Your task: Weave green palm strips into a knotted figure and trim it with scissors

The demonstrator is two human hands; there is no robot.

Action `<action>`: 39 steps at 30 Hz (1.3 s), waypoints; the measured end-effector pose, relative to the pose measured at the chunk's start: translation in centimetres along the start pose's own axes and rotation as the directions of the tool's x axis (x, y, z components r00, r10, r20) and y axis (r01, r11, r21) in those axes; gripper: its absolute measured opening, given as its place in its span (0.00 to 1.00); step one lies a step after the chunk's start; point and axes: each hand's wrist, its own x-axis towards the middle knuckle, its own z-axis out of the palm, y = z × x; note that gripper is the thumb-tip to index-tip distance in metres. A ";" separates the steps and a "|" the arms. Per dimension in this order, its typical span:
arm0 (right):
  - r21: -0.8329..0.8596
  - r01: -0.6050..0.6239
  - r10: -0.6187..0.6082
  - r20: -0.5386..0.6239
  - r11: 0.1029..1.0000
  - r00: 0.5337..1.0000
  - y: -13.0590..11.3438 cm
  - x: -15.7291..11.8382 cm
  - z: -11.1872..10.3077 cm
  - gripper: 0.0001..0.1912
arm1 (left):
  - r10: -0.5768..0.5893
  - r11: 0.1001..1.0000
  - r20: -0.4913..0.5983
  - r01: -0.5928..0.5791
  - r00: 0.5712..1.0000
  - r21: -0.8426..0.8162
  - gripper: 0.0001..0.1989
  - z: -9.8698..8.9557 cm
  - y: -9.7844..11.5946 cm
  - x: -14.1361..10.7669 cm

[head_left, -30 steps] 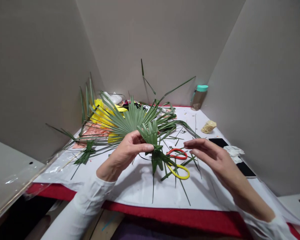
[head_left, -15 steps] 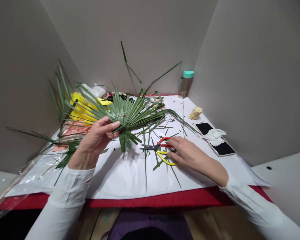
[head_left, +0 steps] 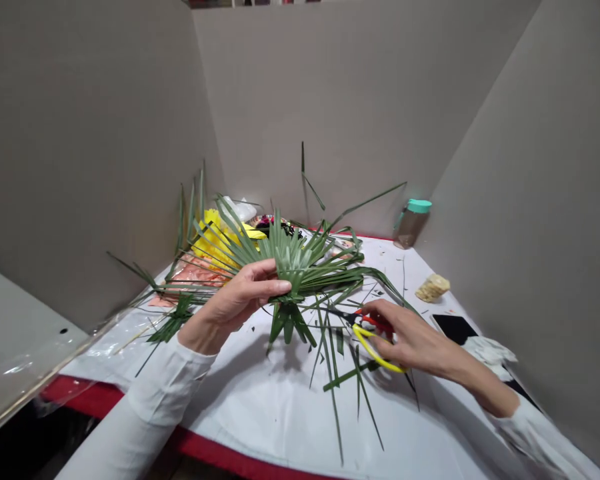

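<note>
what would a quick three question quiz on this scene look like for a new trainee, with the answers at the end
1. Which hand holds the scissors?
2. True or false: the bottle at the back has a teal lid.
3. What does the left hand hold?
A) a paper cup
B) a green leaf piece
C) a spoon

Key: 1. the right hand; 2. true; 3. B

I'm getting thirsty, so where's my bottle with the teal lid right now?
In the head view, the bottle stands at the table's far right corner, against the grey wall, beyond the pale yellow lump.
</note>
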 end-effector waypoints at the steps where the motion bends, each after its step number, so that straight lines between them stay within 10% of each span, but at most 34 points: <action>1: 0.052 -0.018 0.019 -0.014 0.998 1.000 0.4 0.0 -0.8 0.14 | -0.004 1.000 0.020 0.004 1.000 0.006 0.14 0.0 0.2 0.1; 14: 0.446 0.049 0.011 -0.130 0.894 0.991 0.2 1.2 -6.5 0.27 | -0.024 0.999 0.121 0.019 0.992 0.040 0.08 1.0 0.5 1.2; 22: -0.008 0.054 -0.053 0.033 0.999 0.998 -1.4 0.1 -6.9 0.30 | -0.093 0.994 0.127 0.086 0.987 0.063 0.08 1.3 0.1 0.7; 39: -0.010 0.219 -0.218 0.031 0.976 0.975 -2.9 0.1 -6.9 0.23 | -0.215 0.976 0.162 0.204 0.963 0.082 0.08 1.5 -1.0 1.1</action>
